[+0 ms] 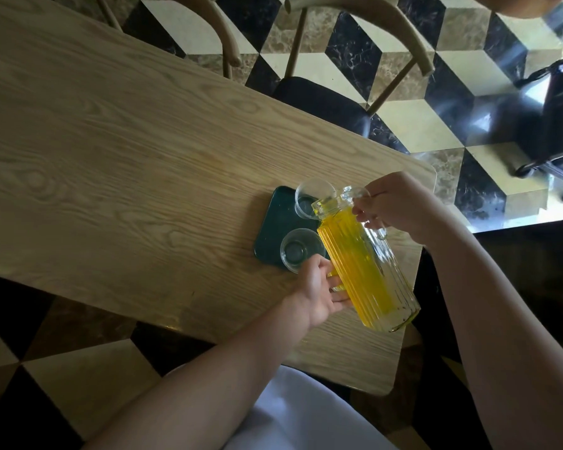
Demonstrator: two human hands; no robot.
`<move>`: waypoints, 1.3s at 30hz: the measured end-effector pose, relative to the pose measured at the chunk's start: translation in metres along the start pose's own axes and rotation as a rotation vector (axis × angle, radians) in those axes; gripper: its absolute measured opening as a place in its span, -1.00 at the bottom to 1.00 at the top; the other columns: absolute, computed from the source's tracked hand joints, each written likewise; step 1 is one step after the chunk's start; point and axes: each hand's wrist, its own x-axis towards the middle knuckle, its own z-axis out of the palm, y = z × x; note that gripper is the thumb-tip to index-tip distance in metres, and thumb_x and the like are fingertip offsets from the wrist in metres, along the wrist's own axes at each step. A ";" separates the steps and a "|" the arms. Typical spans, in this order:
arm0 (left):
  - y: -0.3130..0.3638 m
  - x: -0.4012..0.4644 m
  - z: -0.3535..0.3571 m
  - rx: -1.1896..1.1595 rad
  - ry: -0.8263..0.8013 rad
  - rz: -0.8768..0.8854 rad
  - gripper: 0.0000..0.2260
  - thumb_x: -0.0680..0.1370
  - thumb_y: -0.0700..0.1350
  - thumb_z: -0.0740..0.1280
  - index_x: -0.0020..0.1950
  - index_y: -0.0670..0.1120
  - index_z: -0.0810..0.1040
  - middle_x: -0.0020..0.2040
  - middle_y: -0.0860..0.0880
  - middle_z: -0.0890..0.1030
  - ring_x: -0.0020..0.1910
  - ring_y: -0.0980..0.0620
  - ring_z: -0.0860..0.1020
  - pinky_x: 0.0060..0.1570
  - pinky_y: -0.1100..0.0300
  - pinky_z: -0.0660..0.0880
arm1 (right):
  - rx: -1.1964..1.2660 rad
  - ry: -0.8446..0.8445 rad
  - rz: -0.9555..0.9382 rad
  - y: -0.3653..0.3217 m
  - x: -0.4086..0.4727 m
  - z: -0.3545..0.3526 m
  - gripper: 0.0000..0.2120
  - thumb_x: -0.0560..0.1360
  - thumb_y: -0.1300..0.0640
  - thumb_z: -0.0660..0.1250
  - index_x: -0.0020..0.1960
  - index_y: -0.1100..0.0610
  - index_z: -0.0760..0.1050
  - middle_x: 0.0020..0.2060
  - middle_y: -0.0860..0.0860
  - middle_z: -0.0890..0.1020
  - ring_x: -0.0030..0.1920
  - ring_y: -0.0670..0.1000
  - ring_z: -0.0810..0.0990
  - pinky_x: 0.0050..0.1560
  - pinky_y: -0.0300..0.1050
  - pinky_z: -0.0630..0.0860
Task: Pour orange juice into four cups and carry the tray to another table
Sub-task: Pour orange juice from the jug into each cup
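Note:
A ribbed glass pitcher point(361, 267) full of orange juice is tilted, its spout over a clear cup point(309, 198) at the far end of the dark green tray point(278, 222). My right hand point(400, 206) grips the pitcher's handle near the top. My left hand point(319, 289) touches the pitcher's side low down, fingers fairly straight against the glass. A second clear cup point(301, 250) stands on the tray's near end, beside my left hand. Both visible cups look empty. Any other cups are hidden behind the pitcher.
The tray sits near the right end of a light wooden table point(127, 157). Two wooden chairs point(355, 60) stand along the table's far side on a checkered floor. A dark cart or pram frame point(550, 125) is at the right.

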 end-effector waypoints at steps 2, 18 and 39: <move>-0.001 0.002 -0.002 -0.007 0.003 -0.009 -0.55 0.62 0.00 0.08 0.42 -0.15 0.49 0.22 -0.24 0.62 0.26 -0.30 0.56 0.39 -0.24 0.43 | 0.028 0.011 0.024 0.002 0.004 0.002 -0.77 0.62 0.24 0.31 0.04 0.43 0.61 -0.29 0.08 0.64 -0.34 -0.05 0.59 -0.13 -0.13 0.62; -0.003 0.006 -0.005 -0.061 -0.001 -0.045 -0.57 0.64 -0.01 0.08 0.43 -0.14 0.47 0.22 -0.25 0.61 0.36 -0.35 0.50 0.49 -0.28 0.31 | 0.038 0.032 0.069 0.002 0.016 0.004 -0.82 0.59 0.23 0.37 -0.03 0.35 0.66 -0.31 0.09 0.69 -0.34 0.01 0.64 -0.10 -0.04 0.67; 0.003 0.018 -0.004 -0.060 0.030 -0.051 -0.38 0.55 0.02 0.15 0.63 -0.08 0.24 0.54 -0.29 0.37 0.52 -0.44 0.29 0.51 -0.34 0.25 | 0.009 0.016 0.078 -0.008 0.025 -0.002 -0.82 0.60 0.22 0.36 -0.09 0.30 0.64 -0.38 0.06 0.67 -0.46 -0.05 0.63 -0.27 -0.15 0.63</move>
